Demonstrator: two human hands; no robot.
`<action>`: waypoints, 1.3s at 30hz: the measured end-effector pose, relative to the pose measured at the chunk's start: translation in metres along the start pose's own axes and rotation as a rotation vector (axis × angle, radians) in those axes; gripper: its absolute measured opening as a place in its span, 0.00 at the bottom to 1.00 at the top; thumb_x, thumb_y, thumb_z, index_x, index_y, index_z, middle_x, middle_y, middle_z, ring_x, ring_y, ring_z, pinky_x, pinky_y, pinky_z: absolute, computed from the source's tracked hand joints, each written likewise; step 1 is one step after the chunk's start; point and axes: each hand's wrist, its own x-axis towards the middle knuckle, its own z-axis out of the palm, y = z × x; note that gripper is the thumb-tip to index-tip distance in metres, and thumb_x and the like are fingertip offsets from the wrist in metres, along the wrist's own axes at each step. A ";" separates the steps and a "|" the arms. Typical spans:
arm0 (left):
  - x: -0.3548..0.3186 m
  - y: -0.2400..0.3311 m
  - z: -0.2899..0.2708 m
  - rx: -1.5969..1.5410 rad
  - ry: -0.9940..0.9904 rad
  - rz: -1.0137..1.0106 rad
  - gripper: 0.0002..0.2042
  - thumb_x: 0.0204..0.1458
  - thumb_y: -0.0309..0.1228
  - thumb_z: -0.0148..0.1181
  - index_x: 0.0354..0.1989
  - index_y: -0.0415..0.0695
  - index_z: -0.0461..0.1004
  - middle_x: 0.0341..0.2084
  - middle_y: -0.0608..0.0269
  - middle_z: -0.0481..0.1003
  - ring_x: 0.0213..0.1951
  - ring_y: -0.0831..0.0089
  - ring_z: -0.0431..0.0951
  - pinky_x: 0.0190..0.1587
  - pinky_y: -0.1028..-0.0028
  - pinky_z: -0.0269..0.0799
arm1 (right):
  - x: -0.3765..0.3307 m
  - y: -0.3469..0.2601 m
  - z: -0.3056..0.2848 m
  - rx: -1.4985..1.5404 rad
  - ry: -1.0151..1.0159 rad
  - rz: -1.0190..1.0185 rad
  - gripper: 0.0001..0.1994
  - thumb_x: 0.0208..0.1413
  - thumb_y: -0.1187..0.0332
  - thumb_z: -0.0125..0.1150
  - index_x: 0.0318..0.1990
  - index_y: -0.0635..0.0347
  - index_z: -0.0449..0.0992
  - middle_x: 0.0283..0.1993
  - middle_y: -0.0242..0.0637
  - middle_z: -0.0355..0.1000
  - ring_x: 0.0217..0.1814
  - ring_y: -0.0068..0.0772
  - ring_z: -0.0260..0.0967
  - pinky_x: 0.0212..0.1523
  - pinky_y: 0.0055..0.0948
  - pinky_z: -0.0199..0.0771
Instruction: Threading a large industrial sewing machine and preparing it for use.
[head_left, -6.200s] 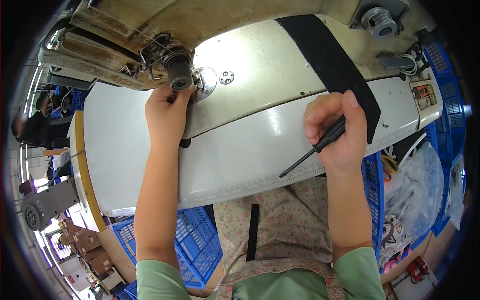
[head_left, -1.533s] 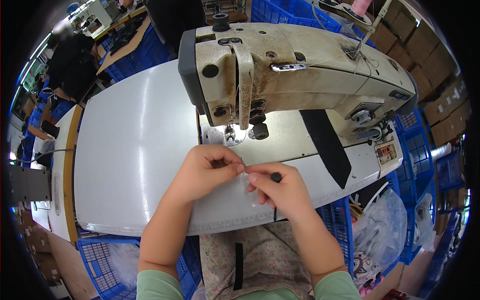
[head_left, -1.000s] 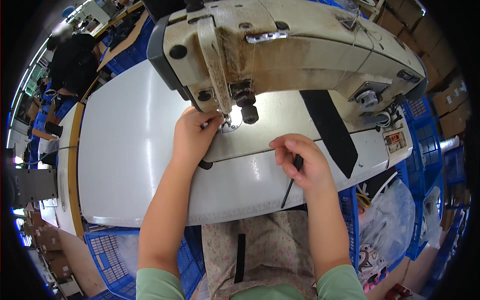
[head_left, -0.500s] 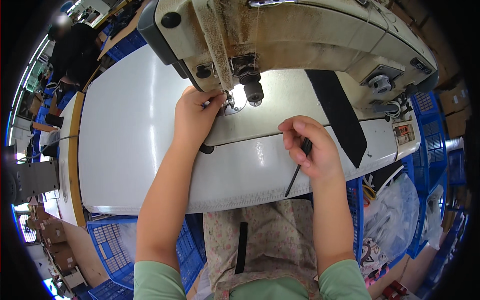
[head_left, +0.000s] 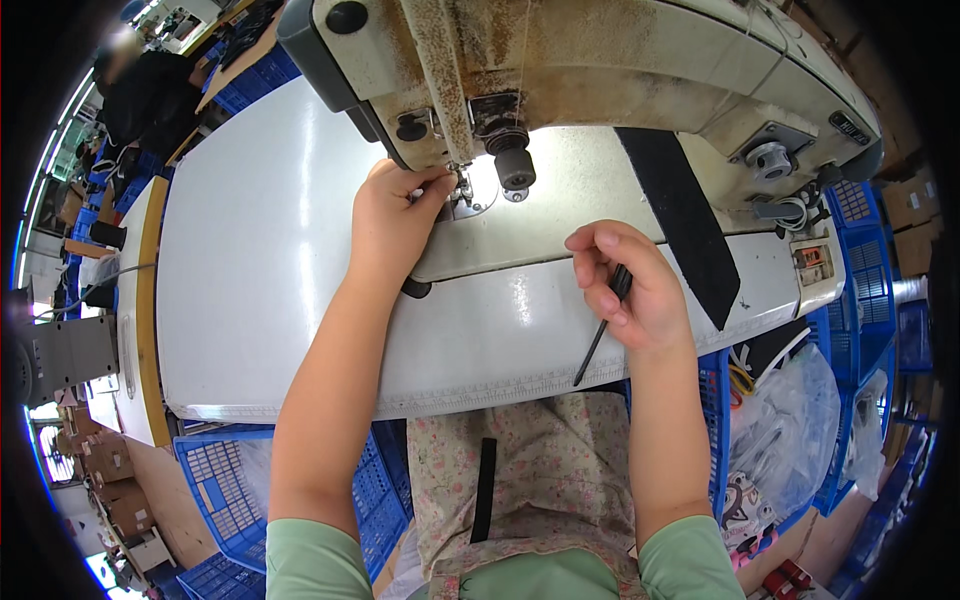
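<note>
I'm in what looks like a sewing workshop: a worn, heavy sewing machine (head_left: 640,75) fills twelve o'clock on a white worktable (head_left: 250,240), blue plastic crates (head_left: 872,285) stand at three, cardboard boxes (head_left: 107,458) are stacked at eight, and a co-worker in black (head_left: 145,95) is at ten.

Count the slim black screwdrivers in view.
1: the slim black screwdriver held in the right hand, over the smooth white tabletop. Others could be hidden.
</note>
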 end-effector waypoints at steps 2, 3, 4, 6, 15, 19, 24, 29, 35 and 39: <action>-0.001 -0.001 -0.001 -0.025 -0.002 -0.021 0.06 0.45 0.27 0.60 0.32 0.40 0.78 0.28 0.58 0.74 0.34 0.64 0.73 0.37 0.71 0.68 | 0.000 0.001 0.002 -0.006 -0.001 -0.001 0.13 0.56 0.68 0.48 0.36 0.71 0.73 0.23 0.39 0.70 0.12 0.18 0.56 0.09 0.14 0.49; 0.000 -0.001 0.000 -0.020 -0.007 -0.021 0.07 0.45 0.27 0.60 0.32 0.40 0.78 0.27 0.58 0.74 0.34 0.64 0.72 0.37 0.71 0.68 | 0.000 0.000 0.000 -0.002 0.001 -0.001 0.13 0.56 0.68 0.48 0.36 0.71 0.73 0.23 0.39 0.70 0.12 0.18 0.56 0.09 0.14 0.49; 0.001 0.000 0.001 -0.014 -0.013 -0.021 0.07 0.45 0.27 0.60 0.32 0.40 0.78 0.27 0.58 0.74 0.34 0.64 0.72 0.37 0.71 0.67 | 0.000 0.000 -0.001 0.001 -0.001 -0.005 0.13 0.56 0.68 0.48 0.36 0.71 0.73 0.23 0.39 0.70 0.12 0.18 0.56 0.09 0.14 0.49; 0.001 -0.001 0.002 -0.018 -0.002 -0.010 0.07 0.45 0.27 0.60 0.32 0.40 0.78 0.27 0.58 0.74 0.33 0.64 0.72 0.37 0.71 0.67 | 0.000 0.000 -0.002 0.005 -0.003 -0.008 0.13 0.56 0.68 0.48 0.35 0.71 0.73 0.23 0.39 0.69 0.12 0.18 0.56 0.09 0.14 0.49; 0.000 -0.003 0.003 -0.004 0.027 0.042 0.08 0.46 0.29 0.60 0.34 0.39 0.77 0.27 0.59 0.74 0.30 0.68 0.72 0.35 0.73 0.67 | -0.001 0.000 0.000 -0.006 0.018 0.010 0.13 0.56 0.67 0.49 0.35 0.71 0.73 0.23 0.38 0.69 0.12 0.18 0.56 0.09 0.14 0.49; 0.001 -0.004 0.004 0.016 0.038 0.077 0.10 0.47 0.30 0.61 0.34 0.38 0.76 0.27 0.58 0.74 0.28 0.71 0.73 0.33 0.73 0.67 | 0.000 0.001 -0.001 -0.017 0.026 0.001 0.13 0.56 0.67 0.49 0.35 0.71 0.73 0.23 0.38 0.69 0.12 0.18 0.56 0.09 0.14 0.48; 0.001 -0.004 0.006 0.003 0.042 0.098 0.06 0.46 0.26 0.58 0.31 0.37 0.75 0.27 0.56 0.73 0.34 0.61 0.71 0.37 0.68 0.66 | 0.000 0.001 0.000 -0.005 0.024 -0.003 0.13 0.56 0.67 0.49 0.35 0.71 0.73 0.22 0.38 0.69 0.12 0.18 0.56 0.09 0.14 0.48; 0.001 -0.003 0.006 0.034 0.053 0.134 0.06 0.47 0.26 0.57 0.31 0.37 0.75 0.28 0.55 0.73 0.34 0.59 0.71 0.37 0.67 0.67 | 0.001 0.000 -0.001 -0.019 -0.002 -0.015 0.13 0.56 0.67 0.49 0.35 0.71 0.74 0.22 0.38 0.70 0.12 0.18 0.55 0.10 0.15 0.48; 0.000 0.000 0.008 0.073 0.076 0.129 0.06 0.47 0.27 0.58 0.30 0.37 0.75 0.28 0.54 0.73 0.35 0.58 0.72 0.38 0.66 0.67 | -0.001 -0.001 -0.001 -0.010 -0.007 -0.018 0.13 0.55 0.67 0.49 0.35 0.70 0.74 0.22 0.37 0.70 0.12 0.18 0.55 0.10 0.15 0.49; 0.001 -0.005 0.011 0.106 0.085 0.156 0.08 0.48 0.30 0.58 0.31 0.36 0.74 0.27 0.55 0.74 0.32 0.61 0.72 0.36 0.68 0.66 | -0.002 -0.001 0.000 -0.025 0.010 -0.026 0.12 0.55 0.67 0.50 0.35 0.70 0.74 0.22 0.37 0.70 0.12 0.18 0.55 0.11 0.15 0.49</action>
